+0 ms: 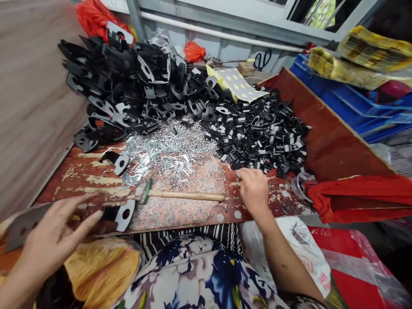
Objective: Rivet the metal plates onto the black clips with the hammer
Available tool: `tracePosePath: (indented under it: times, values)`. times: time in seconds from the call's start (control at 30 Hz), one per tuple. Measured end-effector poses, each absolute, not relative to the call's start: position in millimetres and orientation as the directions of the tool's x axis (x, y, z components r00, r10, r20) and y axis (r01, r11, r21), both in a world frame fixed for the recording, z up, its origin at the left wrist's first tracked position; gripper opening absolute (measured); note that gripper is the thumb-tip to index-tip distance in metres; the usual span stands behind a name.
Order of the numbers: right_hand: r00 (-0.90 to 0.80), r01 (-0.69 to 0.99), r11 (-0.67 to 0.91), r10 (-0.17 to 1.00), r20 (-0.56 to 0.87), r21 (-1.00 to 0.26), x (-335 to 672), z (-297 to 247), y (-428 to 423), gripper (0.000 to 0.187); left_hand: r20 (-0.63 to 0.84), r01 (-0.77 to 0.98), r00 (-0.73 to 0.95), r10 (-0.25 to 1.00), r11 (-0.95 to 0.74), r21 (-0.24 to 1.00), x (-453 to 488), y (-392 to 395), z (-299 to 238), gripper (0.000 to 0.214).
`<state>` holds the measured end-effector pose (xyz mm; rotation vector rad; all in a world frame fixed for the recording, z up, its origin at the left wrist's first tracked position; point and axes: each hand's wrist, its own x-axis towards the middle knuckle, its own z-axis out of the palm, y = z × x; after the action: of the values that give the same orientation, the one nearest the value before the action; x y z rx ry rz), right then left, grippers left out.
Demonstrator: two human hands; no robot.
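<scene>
**Your left hand (56, 236) spread wide beside a black bracket (124, 215), your right at the small black clips (264, 135)**

In the head view, your left hand was open over the near left edge of the worn red tabletop (277, 197), thumb tip close by the bracket's dark end; whether they touched could not be told. That bracket lay beside the stone slab (180, 214), its pale, holed end toward the slab.

Your right hand (255, 191) had its fingers curled down at the near edge of the clip heap; you cannot tell from this angle whether they pinched anything.

Between your hands, a green-headed hammer (186, 195) lay across the slab, handle pointing right. Behind it spread loose silver pins (167, 148), and beyond those rose a heap of larger black brackets (128, 77).
</scene>
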<state>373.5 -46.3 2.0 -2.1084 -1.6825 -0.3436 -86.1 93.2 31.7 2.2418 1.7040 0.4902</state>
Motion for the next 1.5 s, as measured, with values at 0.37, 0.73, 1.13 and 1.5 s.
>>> tracePosePath:
  times: [0.37,0.73,1.13,1.5]
  values:
    - [0.303,0.939,-0.226,0.901,0.311,-0.261,432.0,-35.2,-72.6,0.032,-0.503,0.533,0.373,0.779,0.264,0.804,-83.1,106.8,21.1,0.076]
    - [0.311,0.689,0.131,0.835,0.454,-0.713,325.0,23.9,-31.3,0.02,-0.175,0.525,0.305,0.936,-0.011,0.851,-52.6,59.4,22.4,0.043]
    - [0.101,0.583,0.352,0.863,0.495,-0.733,217.1,24.9,-2.8,0.022,-0.287,-0.259,0.469,0.835,0.441,0.859,43.4,12.7,35.6,0.025]
    - [0.017,0.569,0.436,0.841,0.54,-0.697,216.8,25.6,-11.6,0.03,-0.299,-0.33,0.5,0.813,0.498,0.802,51.3,13.2,31.5,0.03]
